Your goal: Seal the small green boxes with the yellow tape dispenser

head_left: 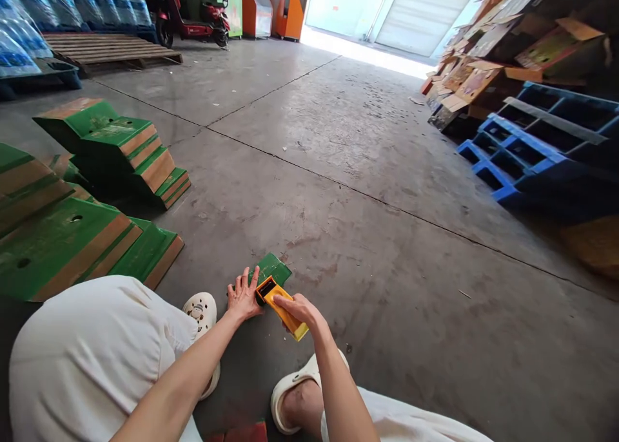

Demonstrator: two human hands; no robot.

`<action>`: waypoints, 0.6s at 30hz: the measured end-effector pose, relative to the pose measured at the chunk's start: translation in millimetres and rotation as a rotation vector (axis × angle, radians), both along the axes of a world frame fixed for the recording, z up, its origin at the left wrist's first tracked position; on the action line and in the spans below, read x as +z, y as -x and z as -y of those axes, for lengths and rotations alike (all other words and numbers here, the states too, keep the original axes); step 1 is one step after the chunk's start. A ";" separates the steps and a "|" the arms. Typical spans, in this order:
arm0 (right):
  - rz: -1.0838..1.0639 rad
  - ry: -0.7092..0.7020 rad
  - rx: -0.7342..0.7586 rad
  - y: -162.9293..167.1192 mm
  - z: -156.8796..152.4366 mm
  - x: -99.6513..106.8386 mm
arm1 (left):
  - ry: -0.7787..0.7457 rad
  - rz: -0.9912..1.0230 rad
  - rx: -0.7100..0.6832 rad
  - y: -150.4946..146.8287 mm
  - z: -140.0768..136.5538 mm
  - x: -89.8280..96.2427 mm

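On the floor in front of me lies a small green cardboard piece (273, 268), partly covered by my hands and the tool. My left hand (245, 297) is open, fingers spread, pressing on the left side of the piece. In my right hand (302, 310) is a yellow-orange hand tool (280, 300), its body boxy with a dark opening at the front end; its exact kind I cannot make out. The tool's front end is over the near edge of the green piece, close beside my left fingers. Whether it touches the piece is hard to see.
Stacks of green folded cardboard boxes (72, 236) stand at my left. Blue pallets (527, 152) and piled cartons (474, 84) are on the right. Wrapped bottles (106, 4), a wooden pallet (111, 48) and a red scooter (193, 23) are farther back. My shoes (200, 313) flank the work spot.
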State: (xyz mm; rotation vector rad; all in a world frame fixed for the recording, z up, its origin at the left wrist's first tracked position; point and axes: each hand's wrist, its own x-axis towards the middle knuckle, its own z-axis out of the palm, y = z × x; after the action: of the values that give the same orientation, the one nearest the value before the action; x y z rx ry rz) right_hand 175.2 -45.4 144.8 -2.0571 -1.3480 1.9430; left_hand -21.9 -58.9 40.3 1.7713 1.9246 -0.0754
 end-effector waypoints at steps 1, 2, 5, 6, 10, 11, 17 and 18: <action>-0.014 0.006 0.011 -3.8 2.9 -1.4 | -0.001 -0.002 0.002 0.4 -0.2 -0.4; -0.016 0.006 0.013 -8.6 5.4 -1.6 | 0.000 -0.003 0.002 1.3 -0.5 -0.7; 0.024 0.023 0.005 -26.7 11.6 5.4 | -0.004 -0.005 0.002 4.1 -1.3 -0.4; 0.033 0.038 0.002 -32.7 13.7 9.4 | -0.007 -0.004 0.000 4.7 -1.3 -0.2; 0.028 0.091 -0.008 -45.7 22.4 22.0 | -0.009 0.012 -0.029 6.3 -1.4 0.5; 0.035 0.095 -0.004 -45.6 24.3 22.8 | -0.008 0.017 -0.040 6.6 -1.6 0.6; 0.126 0.099 0.028 -26.0 23.5 13.7 | 0.008 0.016 -0.051 7.5 -4.2 -1.9; 0.148 0.100 0.025 -22.6 20.1 11.5 | 0.006 0.018 -0.055 7.6 -4.5 -2.5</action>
State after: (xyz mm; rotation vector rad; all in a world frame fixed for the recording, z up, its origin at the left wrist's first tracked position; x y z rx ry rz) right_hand 197.8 -65.6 156.4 -2.2816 -1.3348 1.9403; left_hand -29.5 -54.3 37.8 1.8152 1.8613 -0.0844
